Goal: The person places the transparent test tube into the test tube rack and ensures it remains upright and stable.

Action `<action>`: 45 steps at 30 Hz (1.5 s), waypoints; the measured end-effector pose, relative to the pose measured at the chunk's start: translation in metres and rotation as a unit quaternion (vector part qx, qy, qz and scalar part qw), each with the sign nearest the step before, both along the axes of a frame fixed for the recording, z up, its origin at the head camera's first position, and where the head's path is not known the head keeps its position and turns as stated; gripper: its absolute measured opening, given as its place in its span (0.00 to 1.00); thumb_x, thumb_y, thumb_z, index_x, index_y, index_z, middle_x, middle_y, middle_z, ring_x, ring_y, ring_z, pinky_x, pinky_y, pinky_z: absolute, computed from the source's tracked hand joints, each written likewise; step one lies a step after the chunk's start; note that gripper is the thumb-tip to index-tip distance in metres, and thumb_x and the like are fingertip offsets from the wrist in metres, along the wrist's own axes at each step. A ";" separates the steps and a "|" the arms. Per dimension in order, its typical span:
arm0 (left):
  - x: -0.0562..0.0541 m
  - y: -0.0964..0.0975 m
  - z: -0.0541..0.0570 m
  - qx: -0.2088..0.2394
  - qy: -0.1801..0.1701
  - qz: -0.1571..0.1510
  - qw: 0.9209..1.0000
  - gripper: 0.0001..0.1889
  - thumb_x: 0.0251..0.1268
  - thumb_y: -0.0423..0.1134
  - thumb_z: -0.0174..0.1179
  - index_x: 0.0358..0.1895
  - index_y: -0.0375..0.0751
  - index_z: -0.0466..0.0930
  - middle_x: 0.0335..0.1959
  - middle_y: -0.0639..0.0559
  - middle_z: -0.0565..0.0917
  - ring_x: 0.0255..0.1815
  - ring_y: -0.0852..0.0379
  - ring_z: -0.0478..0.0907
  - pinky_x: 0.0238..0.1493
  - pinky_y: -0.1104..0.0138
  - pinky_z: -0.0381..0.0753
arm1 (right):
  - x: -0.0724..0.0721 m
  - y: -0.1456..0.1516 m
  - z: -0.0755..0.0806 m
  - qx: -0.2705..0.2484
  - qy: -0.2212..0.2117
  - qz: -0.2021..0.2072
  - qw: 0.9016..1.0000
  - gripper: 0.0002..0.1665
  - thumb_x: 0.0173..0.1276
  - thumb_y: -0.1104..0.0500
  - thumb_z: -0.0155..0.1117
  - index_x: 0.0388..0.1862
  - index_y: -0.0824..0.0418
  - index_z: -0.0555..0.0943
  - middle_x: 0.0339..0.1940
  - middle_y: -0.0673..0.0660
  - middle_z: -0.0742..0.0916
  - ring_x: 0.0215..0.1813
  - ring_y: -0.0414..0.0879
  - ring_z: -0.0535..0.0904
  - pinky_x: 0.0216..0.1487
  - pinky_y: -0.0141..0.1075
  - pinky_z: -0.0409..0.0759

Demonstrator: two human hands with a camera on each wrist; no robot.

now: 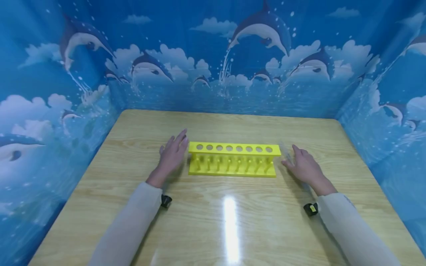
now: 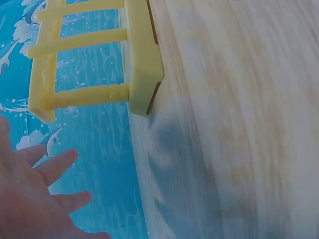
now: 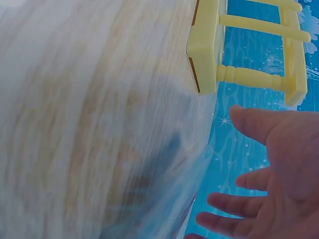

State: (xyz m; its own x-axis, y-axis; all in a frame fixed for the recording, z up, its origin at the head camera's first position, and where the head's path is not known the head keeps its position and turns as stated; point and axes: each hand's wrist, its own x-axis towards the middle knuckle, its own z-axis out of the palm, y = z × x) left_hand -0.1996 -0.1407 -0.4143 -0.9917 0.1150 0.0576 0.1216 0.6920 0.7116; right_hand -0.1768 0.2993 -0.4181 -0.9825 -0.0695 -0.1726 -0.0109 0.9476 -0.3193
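Note:
A yellow test tube rack [image 1: 234,148] stands upright on the table, with a row of round holes along its top and a row of pegs below. My left hand [image 1: 171,155] is beside the rack's left end, fingers spread and nothing held. In the left wrist view that hand [image 2: 35,199] shows apart from the rack's end post [image 2: 89,95]. Off the rack's right end, my right hand [image 1: 303,166] hovers with fingers extended over a clear, see-through plastic item [image 1: 287,153]. The right wrist view shows this item [image 3: 172,199] below the fingers; its exact kind cannot be made out.
The light wood-grain table [image 1: 199,214] carries a bright strip of glare [image 1: 231,229] in front of the rack. A blue dolphin-print curtain [image 1: 213,92] encloses the table's back and sides. Each wrist wears a small black camera [image 1: 311,209].

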 end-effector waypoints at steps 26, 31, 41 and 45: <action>-0.013 0.022 -0.005 0.114 -0.036 0.017 0.993 0.29 0.79 0.57 0.33 0.68 0.41 0.68 0.69 0.45 0.71 0.71 0.47 0.64 0.73 0.53 0.60 | -0.012 0.006 0.003 0.036 -0.035 -0.040 0.998 0.51 0.69 0.39 0.58 0.68 0.81 0.59 0.61 0.81 0.71 0.60 0.73 0.69 0.57 0.64 0.71; -0.013 0.024 -0.004 0.098 -0.038 0.034 0.994 0.31 0.77 0.60 0.35 0.69 0.44 0.68 0.69 0.46 0.71 0.70 0.45 0.65 0.74 0.48 0.55 | -0.013 0.006 0.001 0.036 -0.053 -0.056 0.996 0.51 0.69 0.38 0.58 0.69 0.80 0.59 0.61 0.80 0.71 0.59 0.73 0.69 0.57 0.63 0.71; -0.015 0.023 0.003 0.132 -0.041 0.064 0.988 0.31 0.75 0.62 0.40 0.68 0.44 0.70 0.67 0.46 0.73 0.68 0.45 0.68 0.69 0.52 0.67 | -0.016 0.002 -0.003 0.023 -0.068 -0.059 0.996 0.50 0.68 0.39 0.58 0.69 0.79 0.60 0.63 0.79 0.70 0.61 0.73 0.68 0.60 0.63 0.70; -0.015 0.023 0.001 0.134 -0.048 0.057 0.988 0.31 0.75 0.61 0.41 0.68 0.43 0.70 0.67 0.45 0.73 0.68 0.45 0.69 0.69 0.52 0.67 | -0.017 0.001 -0.003 0.025 -0.065 -0.054 0.996 0.49 0.69 0.39 0.58 0.69 0.78 0.60 0.63 0.79 0.70 0.61 0.73 0.68 0.60 0.63 0.69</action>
State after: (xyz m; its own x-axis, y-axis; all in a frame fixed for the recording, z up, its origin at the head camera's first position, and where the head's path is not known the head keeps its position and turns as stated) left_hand -0.2145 -0.1179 -0.4131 -0.9997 -0.0040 -0.0244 -0.0233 0.4832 0.8752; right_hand -0.1941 0.3006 -0.4214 -0.9528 0.0483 -0.2997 0.1312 0.9558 -0.2632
